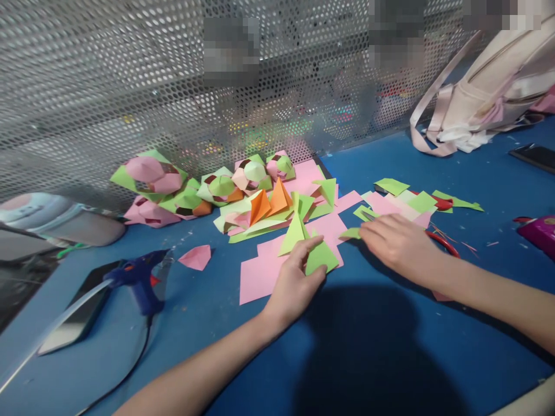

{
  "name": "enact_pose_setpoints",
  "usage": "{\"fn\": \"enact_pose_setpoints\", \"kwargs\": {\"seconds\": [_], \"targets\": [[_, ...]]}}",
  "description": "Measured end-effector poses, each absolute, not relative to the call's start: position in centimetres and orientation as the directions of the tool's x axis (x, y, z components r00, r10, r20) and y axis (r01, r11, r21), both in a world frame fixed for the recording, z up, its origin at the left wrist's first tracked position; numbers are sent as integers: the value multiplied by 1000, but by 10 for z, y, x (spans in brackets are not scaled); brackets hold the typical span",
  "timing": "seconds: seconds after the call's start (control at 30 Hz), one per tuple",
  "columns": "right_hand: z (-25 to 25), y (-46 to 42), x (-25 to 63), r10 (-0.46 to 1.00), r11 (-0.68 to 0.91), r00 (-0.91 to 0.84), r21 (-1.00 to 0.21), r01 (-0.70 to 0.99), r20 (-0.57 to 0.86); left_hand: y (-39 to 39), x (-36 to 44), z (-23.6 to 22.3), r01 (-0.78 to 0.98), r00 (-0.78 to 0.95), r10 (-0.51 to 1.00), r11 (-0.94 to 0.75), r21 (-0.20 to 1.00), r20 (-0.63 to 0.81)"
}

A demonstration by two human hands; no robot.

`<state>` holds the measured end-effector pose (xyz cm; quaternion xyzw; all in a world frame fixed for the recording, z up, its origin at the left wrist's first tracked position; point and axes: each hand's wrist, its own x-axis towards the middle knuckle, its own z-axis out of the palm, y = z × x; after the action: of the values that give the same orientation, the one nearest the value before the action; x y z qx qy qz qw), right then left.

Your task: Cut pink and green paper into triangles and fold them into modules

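Observation:
My left hand (299, 280) has its thumb and fingers closed on the edge of a folded green paper piece (321, 258), low over pink paper sheets (255, 277). Just beyond it stands a pointed, folded light-green paper (295, 231). My right hand (399, 245) is to the right, fingers bent together at a small green paper scrap (350, 233); its fingertips partly hide the grip. A red looped handle (444, 242) shows beside that hand, partly covered by it. Two orange folded papers (280, 197) stand on the pile behind.
Pink and green paper balls (151, 176) line the perforated metal panel (173, 86). A blue glue gun (141, 280) with its cord lies left, over a phone (82, 312). Cut scraps (422, 202), a pale backpack (477, 92) and a purple pouch (540, 240) are right.

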<state>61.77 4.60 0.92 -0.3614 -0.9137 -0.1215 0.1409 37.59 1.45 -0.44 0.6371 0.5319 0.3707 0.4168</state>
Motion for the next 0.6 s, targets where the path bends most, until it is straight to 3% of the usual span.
{"fn": "enact_pose_setpoints", "kwargs": {"seconds": [0.2, 0.37, 0.47, 0.6], "targets": [[19, 66, 647, 776, 472, -535, 255, 844, 334, 13, 381, 6, 472, 298, 954, -184, 862, 40], [11, 67, 648, 769, 510, -554, 217, 833, 319, 15, 371, 19, 456, 210, 940, -338, 823, 269], [11, 65, 648, 757, 529, -561, 190, 827, 335, 27, 360, 21, 457, 79, 953, -294, 839, 291], [9, 64, 649, 749, 540, -573, 194, 819, 333, 51, 347, 11, 708, 81, 949, -269, 653, 304]]}}
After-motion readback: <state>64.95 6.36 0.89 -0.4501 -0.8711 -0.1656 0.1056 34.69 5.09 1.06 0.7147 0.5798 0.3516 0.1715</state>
